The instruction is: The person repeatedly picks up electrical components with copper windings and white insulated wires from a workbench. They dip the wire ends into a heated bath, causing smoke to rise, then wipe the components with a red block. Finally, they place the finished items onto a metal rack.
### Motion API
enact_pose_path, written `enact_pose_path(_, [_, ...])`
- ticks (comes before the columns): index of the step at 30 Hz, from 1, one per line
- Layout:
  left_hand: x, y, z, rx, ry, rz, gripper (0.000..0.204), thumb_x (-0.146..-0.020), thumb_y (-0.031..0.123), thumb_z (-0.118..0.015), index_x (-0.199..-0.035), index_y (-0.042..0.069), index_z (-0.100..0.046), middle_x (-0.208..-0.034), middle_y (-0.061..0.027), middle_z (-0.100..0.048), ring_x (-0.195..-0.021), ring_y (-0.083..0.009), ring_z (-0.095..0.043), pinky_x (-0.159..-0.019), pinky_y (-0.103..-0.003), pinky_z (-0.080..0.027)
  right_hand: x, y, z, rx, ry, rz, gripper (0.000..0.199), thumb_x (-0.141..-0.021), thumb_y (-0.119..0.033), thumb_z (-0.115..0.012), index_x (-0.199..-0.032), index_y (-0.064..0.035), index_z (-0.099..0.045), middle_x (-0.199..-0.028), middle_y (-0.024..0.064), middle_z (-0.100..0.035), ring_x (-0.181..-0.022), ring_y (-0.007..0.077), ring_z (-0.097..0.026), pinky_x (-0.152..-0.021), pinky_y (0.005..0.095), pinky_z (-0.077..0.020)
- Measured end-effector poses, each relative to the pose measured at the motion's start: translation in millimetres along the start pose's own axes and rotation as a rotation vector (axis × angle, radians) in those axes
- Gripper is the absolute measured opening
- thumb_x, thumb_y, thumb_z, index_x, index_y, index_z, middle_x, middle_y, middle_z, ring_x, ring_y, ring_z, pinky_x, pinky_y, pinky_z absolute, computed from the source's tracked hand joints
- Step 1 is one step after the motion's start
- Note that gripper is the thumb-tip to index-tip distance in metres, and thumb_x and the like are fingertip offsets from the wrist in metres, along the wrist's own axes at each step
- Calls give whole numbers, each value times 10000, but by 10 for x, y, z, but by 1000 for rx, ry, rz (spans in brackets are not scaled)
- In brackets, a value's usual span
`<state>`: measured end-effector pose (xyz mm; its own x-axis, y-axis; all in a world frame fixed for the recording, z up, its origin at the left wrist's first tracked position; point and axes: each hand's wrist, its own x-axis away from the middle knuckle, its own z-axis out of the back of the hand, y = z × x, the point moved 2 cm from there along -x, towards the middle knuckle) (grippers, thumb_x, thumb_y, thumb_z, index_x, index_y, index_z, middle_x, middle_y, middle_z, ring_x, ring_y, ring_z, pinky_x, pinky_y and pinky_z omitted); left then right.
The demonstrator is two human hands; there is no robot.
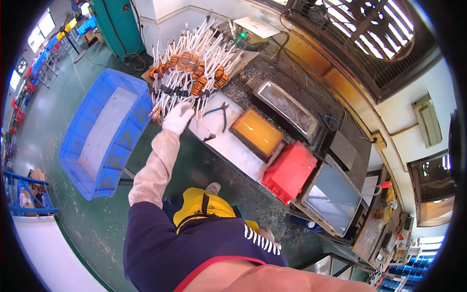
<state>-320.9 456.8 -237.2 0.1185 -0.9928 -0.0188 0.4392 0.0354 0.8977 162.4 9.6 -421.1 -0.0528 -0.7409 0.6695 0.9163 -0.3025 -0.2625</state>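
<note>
My left hand (178,118), in a white glove with a beige sleeve, reaches to the near edge of a pile of copper-wound ring coils (187,62). Its fingers curl among the white coil leads, and what they hold, if anything, is hidden. Many leads stick up and outward, some with bare copper ends. Just right of that hand, blue-handled pliers (224,116) lie on the white bench top (243,155). A pale patch beside my shirt at lower right may be my right hand (267,235); it is mostly covered and its fingers do not show.
Left of the bench stands a large blue plastic tub (104,78). Along the bench sit an orange-yellow rectangular pan (257,132), a red bin (290,171), a long metal tray (286,108) and a grey glass-like panel (332,194). A fan (369,29) is at upper right.
</note>
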Motion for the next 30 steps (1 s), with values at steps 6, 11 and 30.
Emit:
enact_pose_path(6, [-1267,189,367,-132,228,-16,689,-797,332,-769,-1350,6,-519,-1285,-197,-611,-1205,-308,-580,-1042,-395,-438,-475,-642,504,-943,212,-296,315,-934,-259,-577,-1103,0,-637,-945,107,-694,-794,175,-675,-727,323,-541])
enact_pose_path(11, [-2176,-224,342,-549,455,-14,642,-705,444,-784,-1182,39,-638,-1205,-218,-624,-1173,-359,-571,-1021,-448,-449,-330,-864,615,-897,205,-360,400,-892,-301,-578,-1134,14,-621,-857,120,-709,-748,187,-687,-690,310,-527])
enact_pose_path(30, [-1953,1049,731,-298,312,-11,560,-704,359,-822,-1107,-5,-682,-1005,-138,-723,-901,-276,-695,-840,-377,-524,371,-683,24,-583,83,-479,427,-842,-410,-593,-1063,-55,-678,-1033,198,-694,-1012,355,-648,-895,422,-480])
